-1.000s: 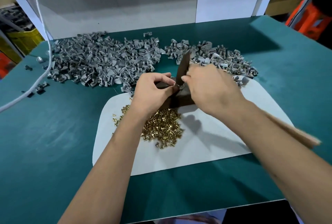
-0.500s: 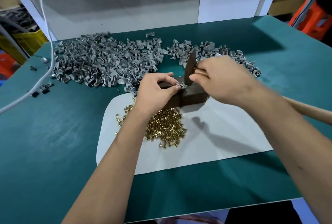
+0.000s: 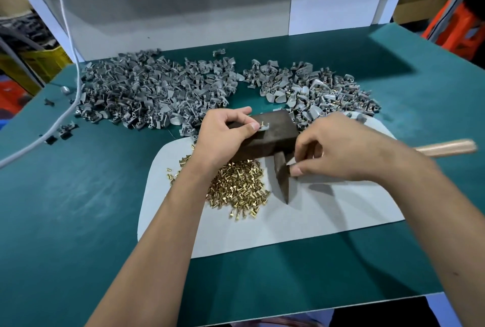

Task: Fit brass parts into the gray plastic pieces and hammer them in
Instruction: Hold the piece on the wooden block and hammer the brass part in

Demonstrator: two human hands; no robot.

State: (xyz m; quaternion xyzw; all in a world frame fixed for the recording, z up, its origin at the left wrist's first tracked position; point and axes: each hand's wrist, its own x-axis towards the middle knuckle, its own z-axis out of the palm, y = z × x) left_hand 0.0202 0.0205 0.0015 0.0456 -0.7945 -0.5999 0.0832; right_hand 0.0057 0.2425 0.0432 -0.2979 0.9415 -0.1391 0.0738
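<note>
No writing, brand or label can be read anywhere on the bench. A dark brown rectangular metal block [image 3: 270, 131] sits at the far edge of a pale grey rounded mat [image 3: 328, 211] on the green-topped table [image 3: 78, 208]. On the block's top face lies one small gray plastic piece [image 3: 264, 127] with a brass part standing in it; the left hand [image 3: 223, 137] pinches that piece between thumb and forefinger, its other fingers curled over the block's far edge. Just in front of the block, on the mat, is a loose heap of small brass rivet-like parts [image 3: 238, 185], partly covered by the left forearm. To the block's right, the right hand [image 3: 338, 151] is curled round a hammer with a dark steel head [image 3: 282, 177] pointing down toward the mat; its pale wooden handle [image 3: 446, 148] shows blurred beyond the wrist, the middle hidden by the hand. Behind the block, two wide piles of gray plastic pieces [image 3: 157, 90] spread across the table; the right-hand pile [image 3: 315, 90] shows glints of brass. A white cable [image 3: 65, 38] hangs at far left.
</note>
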